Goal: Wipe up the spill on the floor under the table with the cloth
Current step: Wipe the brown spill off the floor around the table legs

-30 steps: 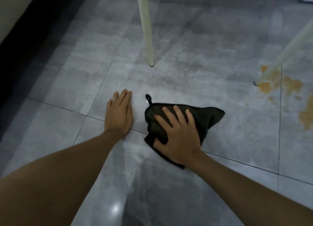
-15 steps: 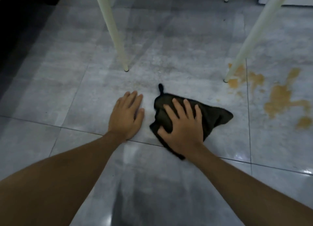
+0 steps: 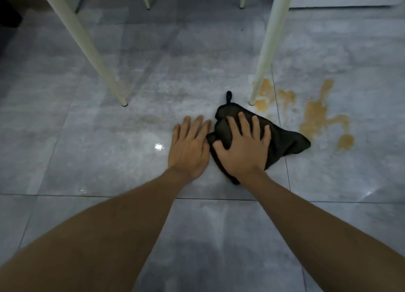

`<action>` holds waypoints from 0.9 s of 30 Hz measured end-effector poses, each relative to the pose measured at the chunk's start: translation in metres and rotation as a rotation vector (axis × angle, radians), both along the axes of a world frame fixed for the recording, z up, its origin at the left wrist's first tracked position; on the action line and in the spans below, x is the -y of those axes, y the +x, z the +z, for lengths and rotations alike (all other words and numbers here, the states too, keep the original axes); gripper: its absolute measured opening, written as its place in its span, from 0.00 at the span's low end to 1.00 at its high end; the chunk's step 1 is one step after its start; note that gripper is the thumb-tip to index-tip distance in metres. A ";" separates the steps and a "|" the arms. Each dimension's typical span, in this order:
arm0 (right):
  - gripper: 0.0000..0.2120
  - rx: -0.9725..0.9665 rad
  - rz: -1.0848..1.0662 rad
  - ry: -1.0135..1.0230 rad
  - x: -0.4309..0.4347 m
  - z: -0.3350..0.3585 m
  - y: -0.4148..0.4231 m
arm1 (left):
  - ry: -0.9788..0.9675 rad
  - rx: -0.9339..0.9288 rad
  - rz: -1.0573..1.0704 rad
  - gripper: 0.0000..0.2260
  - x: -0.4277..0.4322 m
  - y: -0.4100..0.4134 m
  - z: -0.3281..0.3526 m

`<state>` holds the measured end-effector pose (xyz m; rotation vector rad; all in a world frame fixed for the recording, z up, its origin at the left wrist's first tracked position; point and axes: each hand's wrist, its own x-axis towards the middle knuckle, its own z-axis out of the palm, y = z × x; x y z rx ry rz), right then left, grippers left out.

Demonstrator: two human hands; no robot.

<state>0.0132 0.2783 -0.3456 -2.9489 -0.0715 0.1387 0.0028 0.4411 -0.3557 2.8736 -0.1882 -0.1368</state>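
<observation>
The right hand (image 3: 243, 151) presses flat, fingers spread, on the dark cloth (image 3: 285, 141) at frame centre. The left hand (image 3: 189, 147) lies open-palmed on the floor (image 3: 87, 138) beside it; the orange spill (image 3: 315, 116) sits right of the cloth.

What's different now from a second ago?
The right hand has slid the black cloth toward the orange spill, near the table leg; the left hand followed, flat on the floor. Unchanged: right palm pressing the cloth, spill unwiped.
</observation>
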 end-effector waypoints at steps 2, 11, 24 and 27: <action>0.35 0.032 0.035 0.033 0.004 0.002 -0.019 | 0.033 -0.011 0.007 0.27 0.002 0.002 -0.003; 0.37 -0.001 -0.168 -0.022 0.060 -0.001 -0.005 | 0.123 -0.040 0.020 0.29 0.008 0.000 -0.002; 0.38 0.007 -0.349 -0.053 0.118 -0.001 0.004 | -0.083 -0.047 0.083 0.29 0.090 0.054 0.018; 0.36 0.037 -0.284 -0.013 0.089 -0.003 0.017 | 0.079 -0.090 0.136 0.29 0.119 0.058 0.003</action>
